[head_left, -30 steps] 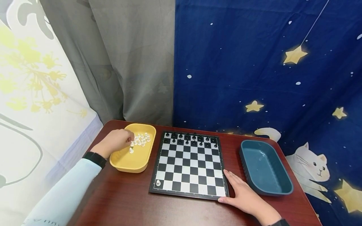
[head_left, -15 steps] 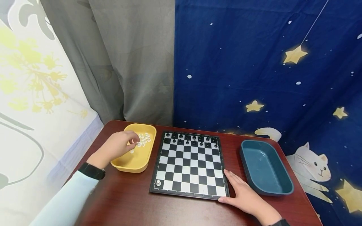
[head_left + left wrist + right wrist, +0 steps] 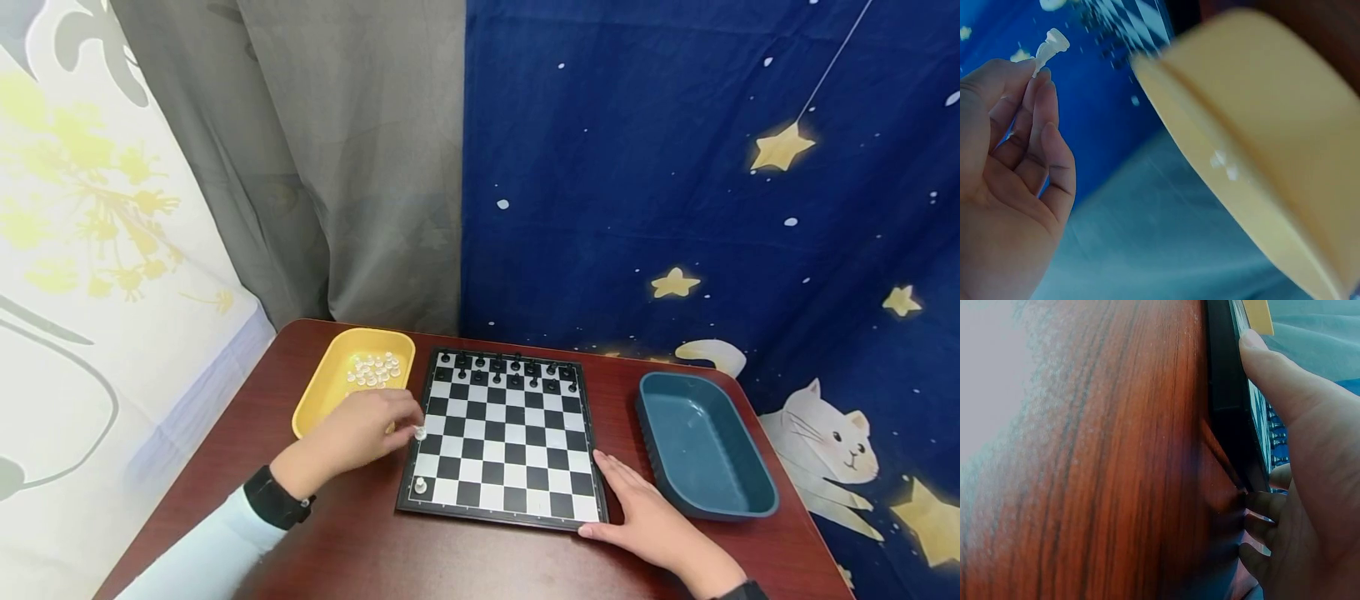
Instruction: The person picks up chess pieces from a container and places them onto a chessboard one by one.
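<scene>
My left hand (image 3: 360, 437) pinches a small white chess piece (image 3: 420, 432) at its fingertips, just over the left edge of the chessboard (image 3: 504, 442). The left wrist view shows that white piece (image 3: 1049, 47) held between thumb and fingers. One white piece (image 3: 421, 486) stands on the board's near left corner. Black pieces (image 3: 510, 372) fill the two far rows. My right hand (image 3: 652, 521) lies flat on the table and touches the board's near right corner; in the right wrist view the thumb (image 3: 1272, 381) presses the board's edge (image 3: 1232, 425).
A yellow tray (image 3: 330, 392) with several white pieces (image 3: 372, 370) stands left of the board. A dark teal tray (image 3: 705, 446) stands to the right. The red-brown table (image 3: 360, 550) ends near the curtains behind.
My left hand has left the yellow tray with a white piece pinched and moved right and toward me to the board's left edge. The right hand has stayed put.
</scene>
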`<move>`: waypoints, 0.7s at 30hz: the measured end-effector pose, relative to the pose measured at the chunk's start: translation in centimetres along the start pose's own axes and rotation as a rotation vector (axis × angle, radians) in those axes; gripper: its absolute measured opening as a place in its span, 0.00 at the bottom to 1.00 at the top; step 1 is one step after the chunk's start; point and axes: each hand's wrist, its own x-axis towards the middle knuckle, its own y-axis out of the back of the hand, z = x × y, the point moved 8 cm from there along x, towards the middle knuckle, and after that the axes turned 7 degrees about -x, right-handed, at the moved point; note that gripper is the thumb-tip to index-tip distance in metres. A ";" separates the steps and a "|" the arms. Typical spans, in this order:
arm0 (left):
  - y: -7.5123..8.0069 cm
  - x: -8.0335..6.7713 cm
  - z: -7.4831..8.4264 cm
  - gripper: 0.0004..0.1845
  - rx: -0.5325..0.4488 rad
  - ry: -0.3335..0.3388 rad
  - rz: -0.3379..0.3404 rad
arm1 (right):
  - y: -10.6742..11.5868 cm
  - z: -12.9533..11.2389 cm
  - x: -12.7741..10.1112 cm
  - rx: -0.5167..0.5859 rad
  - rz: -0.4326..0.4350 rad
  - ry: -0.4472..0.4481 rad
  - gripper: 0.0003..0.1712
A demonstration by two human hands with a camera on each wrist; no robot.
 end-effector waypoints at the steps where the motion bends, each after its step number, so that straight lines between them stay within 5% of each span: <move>1: -0.4 0.0 0.6 0.07 -0.003 -0.023 -0.009 | 0.0 0.0 0.0 0.000 0.000 0.000 0.72; 9: -3.2 -0.1 4.0 0.04 -0.036 -0.130 -0.085 | 0.0 0.0 0.0 0.003 -0.004 0.002 0.72; 21: -5.9 -0.7 5.0 0.02 -0.071 -0.145 -0.172 | -0.2 0.3 0.1 0.017 0.000 -0.002 0.72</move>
